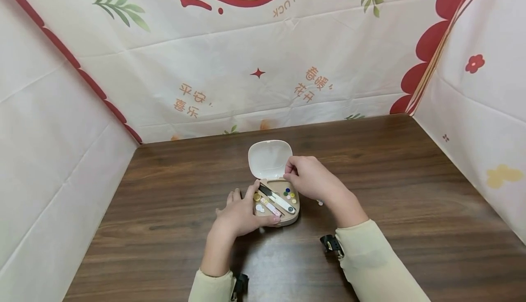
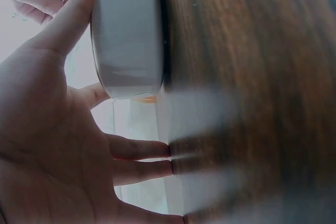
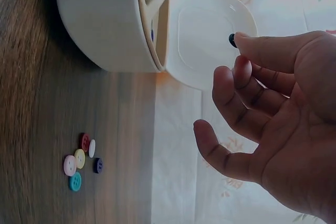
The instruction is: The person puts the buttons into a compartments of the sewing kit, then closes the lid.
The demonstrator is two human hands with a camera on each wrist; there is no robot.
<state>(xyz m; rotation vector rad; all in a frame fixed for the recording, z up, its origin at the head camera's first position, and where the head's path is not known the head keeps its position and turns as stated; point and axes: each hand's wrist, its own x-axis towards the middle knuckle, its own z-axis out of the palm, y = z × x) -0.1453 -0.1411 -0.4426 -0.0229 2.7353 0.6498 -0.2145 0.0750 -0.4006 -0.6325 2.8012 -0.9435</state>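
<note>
A printed cloth [image 1: 263, 64], cream with red shapes, green leaves and lettering, hangs behind and along both sides of a dark wooden table [image 1: 411, 192]. Near the middle of the table sits a small beige box [image 1: 287, 219] with its white lid [image 1: 270, 159] standing open at the far edge. Inside lie a slim black-and-white tool, a pink strip, a gold disc and a few coloured buttons.

The left hand [image 1: 240, 213] grasps the box from its left side, thumb along the near edge and index finger on the far rim. The right hand [image 1: 310, 176] hovers at the box's far right corner, beside the lid.

The right wrist view adds what the head view hides: the right fingertips pinch a small dark button [image 3: 232, 39] in front of the lid, and a cluster of loose buttons [image 3: 81, 161] lies on the table beside the box. The left wrist view shows the box's smooth side wall and the other fingers lying straight on the wood.
</note>
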